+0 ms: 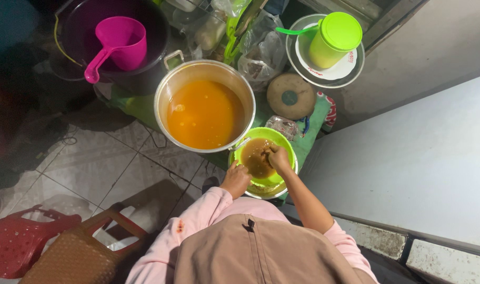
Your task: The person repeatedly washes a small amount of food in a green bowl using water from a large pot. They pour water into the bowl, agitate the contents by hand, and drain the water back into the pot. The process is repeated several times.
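Two hands worked at our green bowl [269, 138], just right of and nearer than the big pot [204, 106]: left hand [236, 180] gripped its near rim, right hand [278, 156] sat closed in the brown liquid [254, 158]. Pressing hard might have tipped the bowl and slopped liquid over.

- Light is uneven: bright over the large metal pot [205, 108] of orange liquid, dim elsewhere.
- Left of the pot, the floor and upper-left corner sink into near-black shadow.
- The pot's rim shows soft glare.
- Right of the pot, a pale wall [424, 152] reads flat and evenly lit.
- Focus is fairly sharp at the pot; edges curve slightly, wide-angle style.
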